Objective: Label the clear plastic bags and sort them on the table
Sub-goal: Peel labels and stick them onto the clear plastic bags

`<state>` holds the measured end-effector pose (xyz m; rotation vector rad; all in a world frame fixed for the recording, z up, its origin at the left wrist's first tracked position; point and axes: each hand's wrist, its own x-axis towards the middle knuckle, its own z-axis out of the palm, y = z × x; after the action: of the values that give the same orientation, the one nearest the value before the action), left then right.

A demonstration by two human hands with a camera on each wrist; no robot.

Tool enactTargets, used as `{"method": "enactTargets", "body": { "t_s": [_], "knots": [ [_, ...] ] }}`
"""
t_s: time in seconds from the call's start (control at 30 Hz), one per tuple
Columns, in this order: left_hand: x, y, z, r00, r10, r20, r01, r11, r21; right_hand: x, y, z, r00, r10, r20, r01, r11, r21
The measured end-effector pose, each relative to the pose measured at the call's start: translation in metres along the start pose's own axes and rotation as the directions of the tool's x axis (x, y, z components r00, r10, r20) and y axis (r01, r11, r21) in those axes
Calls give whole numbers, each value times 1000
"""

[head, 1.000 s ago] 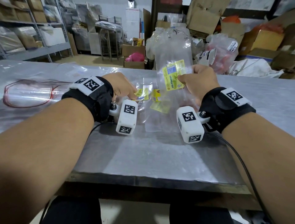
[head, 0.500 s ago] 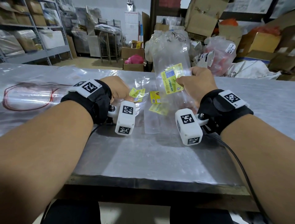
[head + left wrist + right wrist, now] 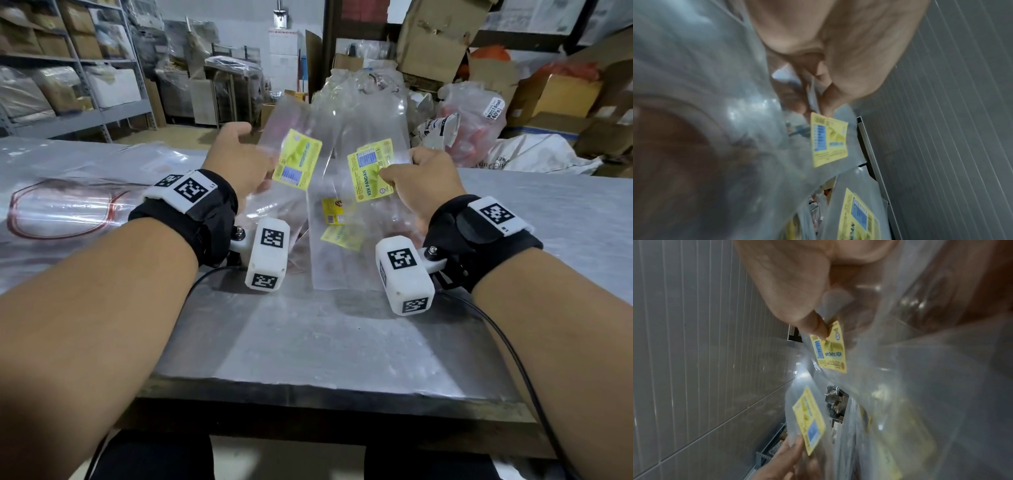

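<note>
Metal shelving (image 3: 78, 113) with wrapped goods stands at the far left. Cardboard boxes (image 3: 435, 37) pile up at the far right, above a white sack (image 3: 534, 157). A wrapped metal table (image 3: 233, 85) stands far back, near the middle. A grey panelled wall (image 3: 694, 337) fills the right wrist view's left side.

Right hand (image 3: 797, 280) pinches a clear bag (image 3: 900, 369) at its yellow label (image 3: 831, 350).

A grey metal desk (image 3: 342, 342) fills the foreground of a cluttered storeroom. Metal shelving (image 3: 78, 116) stacked with wrapped goods stands at left, cardboard boxes (image 3: 442, 37) pile at right, before a pale back wall (image 3: 239, 13).
</note>
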<state>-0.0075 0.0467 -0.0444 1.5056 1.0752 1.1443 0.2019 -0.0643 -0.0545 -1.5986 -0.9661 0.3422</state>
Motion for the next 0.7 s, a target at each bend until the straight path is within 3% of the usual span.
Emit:
{"method": "enactTargets", "body": {
  "t_s": [0.1,0.2,0.23,0.3,0.43,0.6,0.7],
  "knots": [
    [-1,7,-2,996,-93,-1,87,935,-344,-1,-1,2,1000,3,10,-3,1000,1],
    [4,7,-9,979,-152,134,201,800,-565,-3,-2,6,998,8,56,-14,995,99],
    [3,8,-10,970,-154,185,234,790,-567,-4,-2,8,996,13,90,-25,991,133],
    [-1,9,-5,951,-151,268,263,851,-454,-5,-4,10,983,15,183,-56,974,219],
    [-13,7,10,912,-143,385,236,950,-207,-8,-7,12,943,-64,326,-57,936,348],
    [-18,5,13,890,-187,415,245,965,-92,-16,-9,11,912,-134,387,33,966,256],
    [-16,6,10,900,-199,387,255,962,-98,-15,-11,8,934,-63,351,20,992,126]
  ]
}}
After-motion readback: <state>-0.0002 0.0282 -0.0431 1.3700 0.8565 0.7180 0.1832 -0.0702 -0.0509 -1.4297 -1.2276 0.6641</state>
